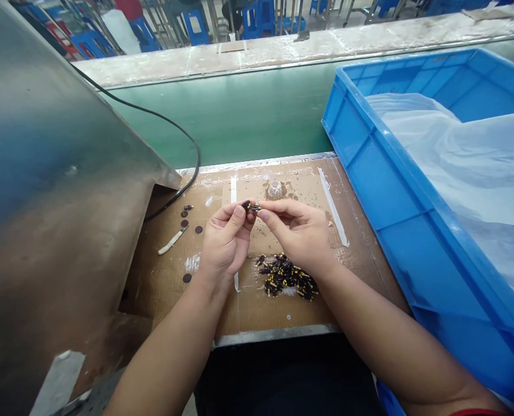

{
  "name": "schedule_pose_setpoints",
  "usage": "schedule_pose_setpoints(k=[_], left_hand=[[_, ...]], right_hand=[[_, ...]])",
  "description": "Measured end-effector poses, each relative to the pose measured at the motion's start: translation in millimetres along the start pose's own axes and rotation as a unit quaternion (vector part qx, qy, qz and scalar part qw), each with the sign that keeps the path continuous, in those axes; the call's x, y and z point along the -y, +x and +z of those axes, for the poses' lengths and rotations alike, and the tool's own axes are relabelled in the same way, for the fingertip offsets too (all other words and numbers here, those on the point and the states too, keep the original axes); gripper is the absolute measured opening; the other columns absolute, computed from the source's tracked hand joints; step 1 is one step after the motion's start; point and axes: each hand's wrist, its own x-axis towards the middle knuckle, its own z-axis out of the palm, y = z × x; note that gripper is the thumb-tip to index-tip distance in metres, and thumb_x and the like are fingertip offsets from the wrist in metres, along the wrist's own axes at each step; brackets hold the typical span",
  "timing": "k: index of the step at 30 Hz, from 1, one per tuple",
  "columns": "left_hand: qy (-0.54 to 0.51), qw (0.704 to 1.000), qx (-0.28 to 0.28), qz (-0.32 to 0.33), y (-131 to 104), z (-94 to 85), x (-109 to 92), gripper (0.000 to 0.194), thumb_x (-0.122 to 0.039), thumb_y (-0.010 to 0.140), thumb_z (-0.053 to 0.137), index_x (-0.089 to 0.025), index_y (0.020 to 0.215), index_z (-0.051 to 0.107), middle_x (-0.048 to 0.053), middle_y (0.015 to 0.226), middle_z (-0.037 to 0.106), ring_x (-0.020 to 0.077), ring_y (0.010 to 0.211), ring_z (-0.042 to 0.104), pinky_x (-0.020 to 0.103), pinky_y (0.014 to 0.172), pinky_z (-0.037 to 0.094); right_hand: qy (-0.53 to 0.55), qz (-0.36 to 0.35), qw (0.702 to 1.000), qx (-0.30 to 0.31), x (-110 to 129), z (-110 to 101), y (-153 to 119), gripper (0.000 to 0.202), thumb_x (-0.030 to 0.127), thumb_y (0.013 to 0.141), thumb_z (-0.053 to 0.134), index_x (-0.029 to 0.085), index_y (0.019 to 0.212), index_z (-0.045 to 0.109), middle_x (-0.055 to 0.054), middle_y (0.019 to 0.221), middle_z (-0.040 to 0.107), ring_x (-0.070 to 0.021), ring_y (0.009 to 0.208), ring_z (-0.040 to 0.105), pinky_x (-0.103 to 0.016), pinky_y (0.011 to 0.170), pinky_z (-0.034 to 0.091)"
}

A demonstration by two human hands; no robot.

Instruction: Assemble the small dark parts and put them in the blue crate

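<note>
My left hand [225,240] and my right hand [298,231] meet fingertip to fingertip over a cardboard-covered bench [222,300]. Between them is a small dark part with a metal pin [251,206]; the left fingers pinch its dark end and the right fingers pinch the pin end. Just below my right hand lies a pile of several small dark parts with yellow pins [287,276]. A small clear round fixture [275,188] sits on the cardboard just beyond my fingertips.
A large blue crate [413,190] lined with clear plastic stands at the right. A slanted metal housing [57,190] fills the left, with a black cable [187,144]. A few dark discs [184,222] and a white stick [170,242] lie left. A green conveyor belt [248,115] runs behind.
</note>
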Motion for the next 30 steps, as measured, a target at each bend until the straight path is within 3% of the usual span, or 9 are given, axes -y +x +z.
schedule_pose_setpoints(k=[20,30], left_hand=[[0.017,1.0,-0.011,0.016,-2.0,5.8,-0.6,0.022,-0.034,0.07,0.089,-0.023,0.084,0.077,0.002,0.093,0.075,0.0071,0.078,0.067,0.017,0.082,0.056],[0.058,0.995,-0.018,0.077,-3.9,8.5,2.9,0.019,-0.031,0.072,0.088,-0.021,0.085,0.078,0.004,0.091,0.075,0.0107,0.084,0.07,0.021,0.084,0.057]], right_hand=[[-0.031,0.005,0.999,0.01,5.1,-4.3,-1.3,0.015,0.025,0.087,0.073,0.026,0.1,0.079,-0.002,0.103,0.078,-0.0201,0.094,0.074,-0.04,0.091,0.063],[-0.077,-0.018,0.997,0.019,7.4,-8.1,-1.1,0.018,0.027,0.091,0.068,0.027,0.106,0.078,-0.002,0.108,0.078,-0.0206,0.097,0.073,-0.04,0.092,0.061]])
